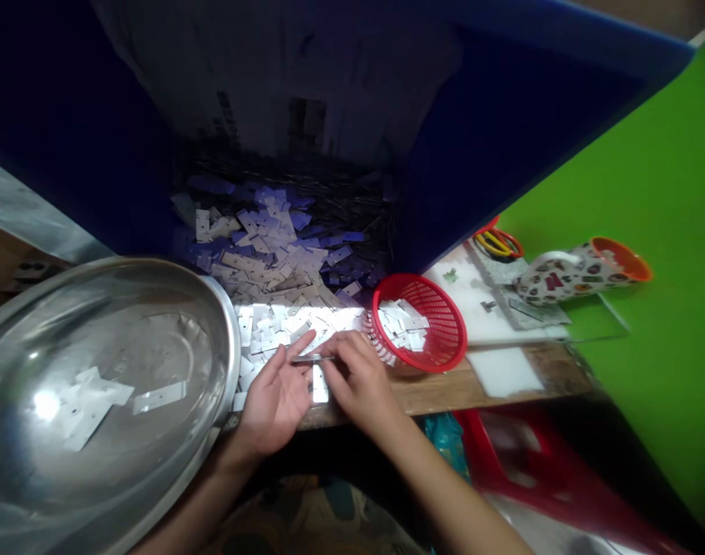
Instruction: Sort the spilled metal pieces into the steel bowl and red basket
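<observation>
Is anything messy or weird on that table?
Yes, the pale flat strips look spilled: they lie jumbled, spreading from the blue-walled box toward the front edge of the wooden bench. Maybe that's just how they're kept. The patterned mug looks tipped, but I can't tell whether that's the camera's slant.

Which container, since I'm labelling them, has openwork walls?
The red basket beside the right hand; the shiny basin and patterned mug have solid walls.

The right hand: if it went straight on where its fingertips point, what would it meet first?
The right hand would probably meet the left hand first, just across the thin strip between them; depth is unclear.
</observation>
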{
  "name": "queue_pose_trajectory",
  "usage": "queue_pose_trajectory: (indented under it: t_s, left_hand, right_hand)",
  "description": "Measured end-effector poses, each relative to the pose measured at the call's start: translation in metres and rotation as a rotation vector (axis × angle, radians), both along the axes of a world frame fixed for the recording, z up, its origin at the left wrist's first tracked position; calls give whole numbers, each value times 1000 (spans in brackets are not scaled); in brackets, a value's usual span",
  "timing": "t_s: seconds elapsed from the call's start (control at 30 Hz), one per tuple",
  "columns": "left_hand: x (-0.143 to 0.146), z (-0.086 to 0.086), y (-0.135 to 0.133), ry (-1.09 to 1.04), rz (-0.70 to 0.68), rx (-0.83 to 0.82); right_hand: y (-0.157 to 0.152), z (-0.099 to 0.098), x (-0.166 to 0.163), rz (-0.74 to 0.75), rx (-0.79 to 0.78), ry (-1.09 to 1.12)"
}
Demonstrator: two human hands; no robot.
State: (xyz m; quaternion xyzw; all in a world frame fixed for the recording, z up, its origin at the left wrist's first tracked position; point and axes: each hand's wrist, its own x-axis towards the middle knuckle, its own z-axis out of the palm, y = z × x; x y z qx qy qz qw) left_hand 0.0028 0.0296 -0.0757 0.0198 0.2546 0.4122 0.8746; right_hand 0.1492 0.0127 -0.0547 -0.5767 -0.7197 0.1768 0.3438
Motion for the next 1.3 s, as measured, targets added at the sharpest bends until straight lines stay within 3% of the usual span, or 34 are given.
queue_pose_trajectory:
  t_s: [0.07, 0.13, 0.23, 0.3, 0.4, 0.5, 0.6, 0.77, 1.0, 1.3]
  left_hand:
    - [-1, 1, 0, 8, -12, 7]
    - [-1, 1, 1, 25, -24, 5]
    - [-1, 1, 1, 46, -26, 7]
    - [-1, 0, 1, 46, -18, 11]
    - [0, -1, 0, 52, 6, -1]
    - [1, -1, 0, 50, 30, -3]
    - [1, -2, 0, 50, 29, 11]
    - [0, -4, -3, 103, -20, -1]
    - [1, -6, -7, 171, -59, 143]
    - [2, -6, -8, 207, -71, 180]
  right_hand:
    - [-2, 12, 11, -54, 93, 41]
    - [-3, 24, 28, -200, 206, 28]
    - [-4, 38, 53, -414, 337, -75]
    - [-8, 41, 58, -458, 368, -152]
    - [-19, 33, 42, -345, 275, -187]
    - [-30, 14, 11, -145, 19, -195]
    - [-34, -5, -10, -95, -143, -232]
    - [-30, -13, -11, -102, -103, -279]
    - [-29, -12, -5, -70, -95, -167]
    - [-25, -1, 2, -127, -312, 136]
